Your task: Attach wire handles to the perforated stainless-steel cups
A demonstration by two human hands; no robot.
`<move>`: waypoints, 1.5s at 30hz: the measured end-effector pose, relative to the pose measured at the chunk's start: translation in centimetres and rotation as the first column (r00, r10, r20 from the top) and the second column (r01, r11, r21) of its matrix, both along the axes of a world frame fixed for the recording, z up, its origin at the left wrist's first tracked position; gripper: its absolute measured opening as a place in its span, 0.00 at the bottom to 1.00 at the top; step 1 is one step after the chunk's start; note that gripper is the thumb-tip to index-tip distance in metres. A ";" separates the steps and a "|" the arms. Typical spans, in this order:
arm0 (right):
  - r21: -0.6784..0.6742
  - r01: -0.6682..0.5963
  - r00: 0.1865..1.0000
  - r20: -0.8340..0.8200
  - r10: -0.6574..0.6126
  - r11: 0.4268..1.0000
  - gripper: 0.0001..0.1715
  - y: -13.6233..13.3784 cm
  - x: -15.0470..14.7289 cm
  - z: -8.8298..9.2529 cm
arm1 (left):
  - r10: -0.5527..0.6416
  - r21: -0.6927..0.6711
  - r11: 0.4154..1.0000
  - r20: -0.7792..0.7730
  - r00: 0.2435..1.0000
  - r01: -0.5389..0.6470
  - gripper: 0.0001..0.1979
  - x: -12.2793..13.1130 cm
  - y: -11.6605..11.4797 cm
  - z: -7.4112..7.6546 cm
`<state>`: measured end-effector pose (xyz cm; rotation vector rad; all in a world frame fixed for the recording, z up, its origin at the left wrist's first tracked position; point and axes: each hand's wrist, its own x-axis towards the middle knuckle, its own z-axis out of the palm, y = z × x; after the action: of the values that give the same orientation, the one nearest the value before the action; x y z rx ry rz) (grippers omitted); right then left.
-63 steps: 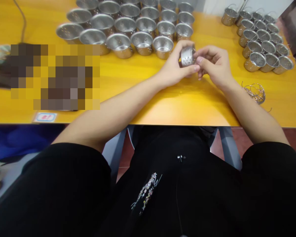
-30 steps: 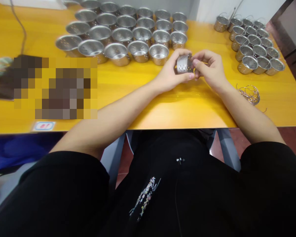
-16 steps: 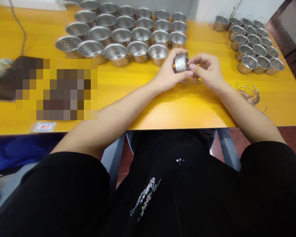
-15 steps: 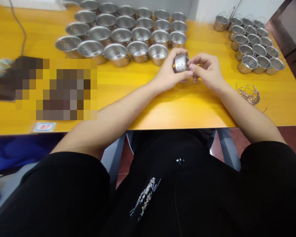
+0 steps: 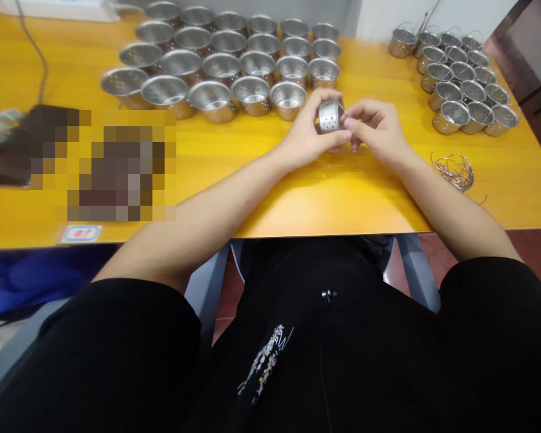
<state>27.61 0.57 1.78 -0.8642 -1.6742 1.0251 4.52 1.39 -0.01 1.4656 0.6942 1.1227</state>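
My left hand [image 5: 313, 125] is wrapped round a small perforated metal cup [image 5: 329, 115], tilted on its side with its open end to the right. At that rim, my right hand [image 5: 375, 125] pinches a thin wire handle [image 5: 341, 108], most of which is hidden by the fingers. Whether the wire passes through a hole in the cup I cannot tell. To the right, near my right forearm, lies a loose heap of curved wire handles [image 5: 460, 173].
Rows of perforated cups without handles [image 5: 213, 102] stand behind my left hand. Cups with wire handles [image 5: 451, 117] are grouped at the back right. On the left lie a dark flat object [image 5: 9, 159], a pixelated patch and a small label [image 5: 82, 233] by the yellow table's [image 5: 297, 222] front edge.
Both hands stay almost in place around the cup, with only a slight shift of the right fingers at its rim. The other things have not moved.
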 end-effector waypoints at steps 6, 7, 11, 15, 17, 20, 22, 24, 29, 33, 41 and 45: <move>-0.021 0.000 1.000 0.014 0.000 1.000 0.47 -0.3 0.0 0.2 | -0.007 0.003 1.000 -0.011 1.000 0.007 0.43 0.0 0.1 0.1; -0.023 -0.005 1.000 0.014 0.005 1.000 0.47 -0.3 0.1 0.1 | -0.006 0.002 1.000 -0.015 1.000 0.006 0.43 0.0 0.1 0.1; -0.030 -0.012 1.000 0.026 0.013 0.999 0.47 -0.3 0.2 -0.1 | -0.008 0.005 1.000 -0.024 1.000 0.008 0.42 -0.1 -0.1 0.3; -0.018 -0.025 0.999 0.040 0.026 1.000 0.47 -0.2 0.2 -0.2 | -0.006 -0.006 1.000 -0.025 1.000 0.006 0.42 -0.1 -0.2 0.5; -0.017 -0.030 0.999 0.038 0.030 0.999 0.47 -0.2 0.1 -0.2 | -0.007 -0.006 1.000 -0.020 1.000 0.007 0.43 -0.1 -0.2 0.6; -0.020 -0.032 0.999 0.036 0.033 0.999 0.47 -0.3 0.1 -0.1 | -0.011 0.003 1.000 -0.022 1.000 0.011 0.43 -0.1 -0.2 0.5; -0.031 -0.023 0.999 0.041 0.024 0.999 0.47 -0.4 0.1 0.0 | -0.005 0.012 1.000 -0.029 1.000 0.006 0.42 -0.1 -0.2 0.4; -0.045 -0.013 0.999 0.046 0.015 0.999 0.47 -0.6 0.0 0.1 | 0.001 0.021 1.000 -0.036 0.999 0.000 0.42 -0.1 -0.1 0.4; -0.041 -0.027 0.999 0.028 0.028 0.999 0.49 -0.8 -0.2 0.5 | 0.006 0.026 1.000 -0.049 0.999 -0.005 0.44 -0.2 0.2 0.2; -0.038 -0.030 0.999 0.044 0.031 0.999 0.48 -0.7 -0.1 0.5 | 0.003 0.033 0.999 -0.036 0.999 -0.002 0.44 -0.2 0.5 -0.1; -0.043 -0.041 0.998 0.051 0.043 0.998 0.45 -0.7 0.1 0.4 | -0.006 0.059 0.998 -0.023 1.000 0.007 0.44 -0.2 0.4 0.0; -0.089 -0.010 0.997 0.078 0.017 0.996 0.42 -1.0 0.0 0.6 | 0.011 0.042 0.999 -0.039 0.999 -0.009 0.44 -0.1 0.2 0.3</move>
<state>27.59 -0.39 2.39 -0.9636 -1.7130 1.0939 4.43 1.55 0.29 1.5243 0.7102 1.1247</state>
